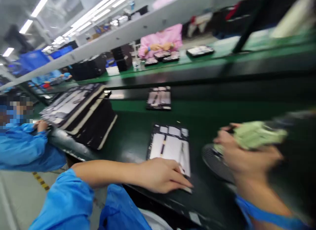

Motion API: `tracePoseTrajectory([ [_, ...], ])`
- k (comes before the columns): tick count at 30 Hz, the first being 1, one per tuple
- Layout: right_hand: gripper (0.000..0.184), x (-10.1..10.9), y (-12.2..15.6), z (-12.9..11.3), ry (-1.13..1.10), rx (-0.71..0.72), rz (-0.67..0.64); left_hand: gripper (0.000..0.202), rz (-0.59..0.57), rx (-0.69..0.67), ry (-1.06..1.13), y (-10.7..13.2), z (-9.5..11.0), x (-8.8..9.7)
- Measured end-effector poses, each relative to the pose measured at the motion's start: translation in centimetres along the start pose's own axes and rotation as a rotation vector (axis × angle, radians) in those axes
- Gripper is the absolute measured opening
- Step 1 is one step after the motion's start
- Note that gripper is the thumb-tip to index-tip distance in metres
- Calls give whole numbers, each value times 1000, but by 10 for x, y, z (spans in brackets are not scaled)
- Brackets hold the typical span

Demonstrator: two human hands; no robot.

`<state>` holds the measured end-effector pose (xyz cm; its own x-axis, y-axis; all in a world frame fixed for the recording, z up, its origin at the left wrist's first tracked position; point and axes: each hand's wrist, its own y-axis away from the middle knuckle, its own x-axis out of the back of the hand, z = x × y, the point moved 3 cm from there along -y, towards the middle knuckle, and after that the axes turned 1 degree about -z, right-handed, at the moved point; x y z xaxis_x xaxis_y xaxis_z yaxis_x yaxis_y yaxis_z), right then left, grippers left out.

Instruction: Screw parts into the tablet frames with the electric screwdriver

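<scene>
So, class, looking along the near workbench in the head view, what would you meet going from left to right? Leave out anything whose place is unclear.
Co-worker's hand → dark stack → nearer black-and-white panel, with the left hand at its near end → right hand holding a light-green tool.

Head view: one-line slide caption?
At a dark green workbench, the left hand lies over the near end of a black-and-white panel; the right hand grips a pale-green handheld tool.
</scene>
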<state>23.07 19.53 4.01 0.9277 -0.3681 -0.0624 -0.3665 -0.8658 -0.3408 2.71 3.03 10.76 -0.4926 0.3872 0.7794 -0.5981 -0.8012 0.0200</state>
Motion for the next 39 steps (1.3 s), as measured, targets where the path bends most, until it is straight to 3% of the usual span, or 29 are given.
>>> tracePoseTrajectory([
  [3,34,-2,6,-13,-35,61,-64,32,1,1,-190,20,-8,-14],
  [7,28,-1,7,-14,9,163,-81,34,34,-119,-370,35,-33,-29],
  [13,26,1,10,-17,13,209,-115,30,281,-179,-268,43,-47,-33],
  [19,22,1,12,-19,17,189,-122,32,283,-313,-315,51,-55,-48],
  [24,22,1,13,-19,9,190,-133,33,271,-284,-339,57,-66,-60],
  [27,24,1,13,-19,6,183,-140,35,266,-200,-367,60,-64,-66],
  [32,24,4,14,-19,15,173,-129,32,356,-39,-425,61,-60,-76],
  [39,21,5,15,-19,0,160,-149,24,353,56,-389,7,-85,-60],
])
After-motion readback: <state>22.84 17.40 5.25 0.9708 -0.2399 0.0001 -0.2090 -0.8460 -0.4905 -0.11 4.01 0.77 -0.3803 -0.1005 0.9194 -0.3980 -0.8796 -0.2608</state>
